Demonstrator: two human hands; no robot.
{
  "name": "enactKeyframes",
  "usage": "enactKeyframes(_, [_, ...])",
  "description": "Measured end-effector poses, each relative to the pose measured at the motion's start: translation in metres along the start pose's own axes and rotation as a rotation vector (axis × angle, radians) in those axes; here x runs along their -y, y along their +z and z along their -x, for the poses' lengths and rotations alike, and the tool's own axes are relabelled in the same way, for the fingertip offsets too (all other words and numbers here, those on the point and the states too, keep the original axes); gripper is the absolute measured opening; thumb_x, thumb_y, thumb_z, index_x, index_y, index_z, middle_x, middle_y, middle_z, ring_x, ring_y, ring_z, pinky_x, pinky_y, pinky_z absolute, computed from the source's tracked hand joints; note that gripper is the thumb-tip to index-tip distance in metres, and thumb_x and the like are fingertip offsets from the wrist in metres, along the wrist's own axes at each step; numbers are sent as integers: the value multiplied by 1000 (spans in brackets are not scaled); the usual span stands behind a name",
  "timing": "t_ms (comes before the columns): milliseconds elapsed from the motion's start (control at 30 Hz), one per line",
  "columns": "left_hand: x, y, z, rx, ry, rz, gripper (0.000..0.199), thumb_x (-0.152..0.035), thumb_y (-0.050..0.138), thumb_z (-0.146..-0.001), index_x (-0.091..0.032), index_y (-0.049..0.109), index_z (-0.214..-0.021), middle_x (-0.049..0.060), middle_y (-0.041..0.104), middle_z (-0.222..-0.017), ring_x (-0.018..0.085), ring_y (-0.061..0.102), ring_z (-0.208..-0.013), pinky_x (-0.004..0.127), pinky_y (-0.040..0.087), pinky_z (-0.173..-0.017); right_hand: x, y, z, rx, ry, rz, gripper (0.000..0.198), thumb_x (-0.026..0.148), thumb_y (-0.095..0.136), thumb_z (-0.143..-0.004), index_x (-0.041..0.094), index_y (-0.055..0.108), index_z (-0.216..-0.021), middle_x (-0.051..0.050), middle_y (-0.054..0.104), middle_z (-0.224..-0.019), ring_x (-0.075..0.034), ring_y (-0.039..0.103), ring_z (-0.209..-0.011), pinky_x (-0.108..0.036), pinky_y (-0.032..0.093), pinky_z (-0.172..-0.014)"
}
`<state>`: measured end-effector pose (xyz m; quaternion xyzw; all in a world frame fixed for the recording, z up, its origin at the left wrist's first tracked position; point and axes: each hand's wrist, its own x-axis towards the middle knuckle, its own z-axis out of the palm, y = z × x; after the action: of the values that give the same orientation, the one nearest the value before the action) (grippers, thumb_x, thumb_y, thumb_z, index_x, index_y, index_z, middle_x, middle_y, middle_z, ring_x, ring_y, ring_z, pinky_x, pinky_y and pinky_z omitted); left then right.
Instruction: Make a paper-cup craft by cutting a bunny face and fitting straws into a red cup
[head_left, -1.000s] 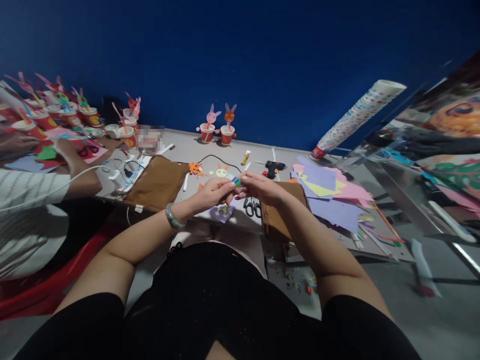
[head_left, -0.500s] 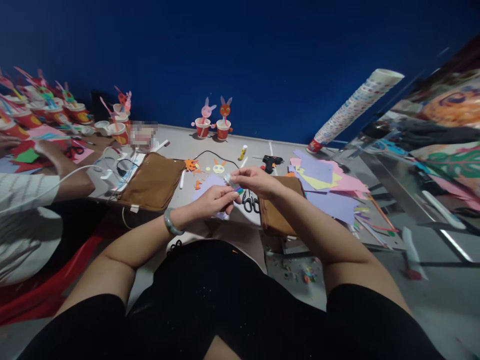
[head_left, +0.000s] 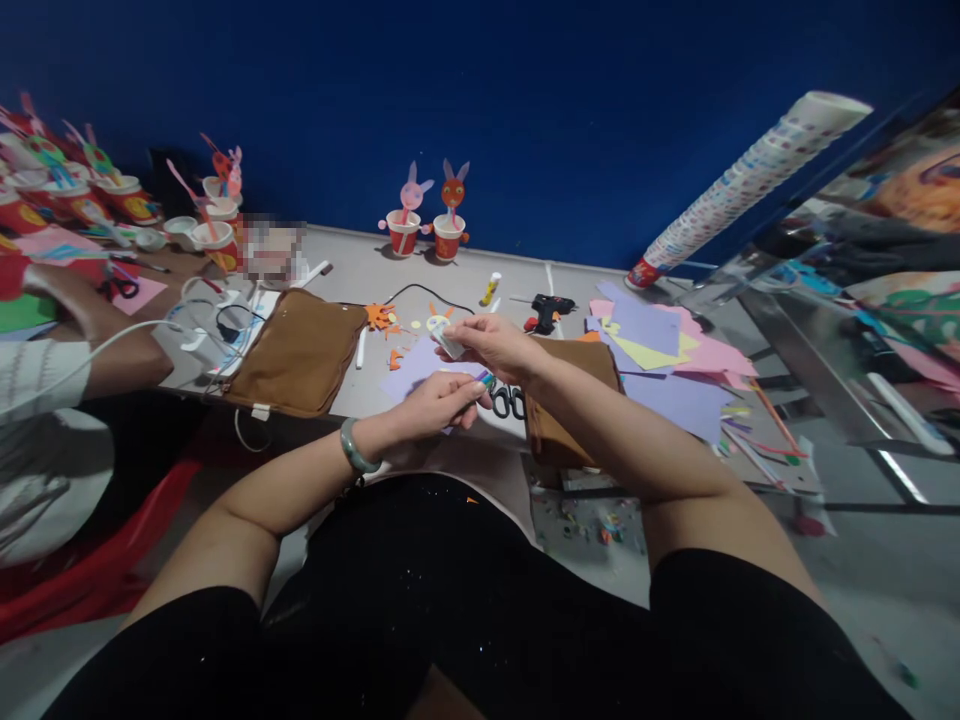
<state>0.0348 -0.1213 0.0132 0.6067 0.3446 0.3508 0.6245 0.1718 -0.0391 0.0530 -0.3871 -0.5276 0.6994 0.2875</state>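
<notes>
Rabbit cups point(head_left: 403, 240) stand by the wall, apparently finished; a flat paper rabbit face point(head_left: 436, 323) on the table looks unassembled. Your left hand point(head_left: 436, 402) pinches a slim coloured stick point(head_left: 487, 379); your right hand point(head_left: 499, 348), just beyond, pinches a small whitish piece point(head_left: 450, 345). Scissors point(head_left: 508, 403) lie unheld.

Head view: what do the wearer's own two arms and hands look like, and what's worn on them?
Plain short black fabric sleeves end above the elbows. The left hand is ungloved, with a smooth, rounded grey-green bangle at its wrist. The right hand is ungloved too, with no bangle visible. No rings can be made out.
</notes>
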Motion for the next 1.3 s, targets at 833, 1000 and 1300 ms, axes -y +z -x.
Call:
enactKeyframes(833, [4, -3, -13, -46, -260, 343, 25, -39, 60, -100, -14, 61, -97, -2, 63, -60, 2, 29, -36, 17, 19, -40, 10, -7, -14, 218, 86, 152, 24, 40, 84, -83, 19, 74, -77, -4, 75, -80, -13, 65, -77, -24, 52, -70])
enactKeyframes(1000, [3, -5, -13, -86, -312, 401, 27, -41, 65, -98, -15, 61, -97, -3, 62, -60, 1, 29, -35, 17, 17, -39, 18, -8, -10, 289, -33, 203, 35, 52, 86, -77, 19, 73, -76, -4, 75, -84, -15, 65, -82, -28, 52, -80])
enactKeyframes(1300, [14, -8, -15, -314, -193, 388, 41, -55, 71, -88, -15, 62, -94, -2, 60, -58, 4, 37, -39, 19, 20, -41, 28, -6, 13, 242, -204, 296, 33, 51, 79, -81, 21, 67, -74, -9, 64, -144, -29, 56, -136, -46, 46, -111])
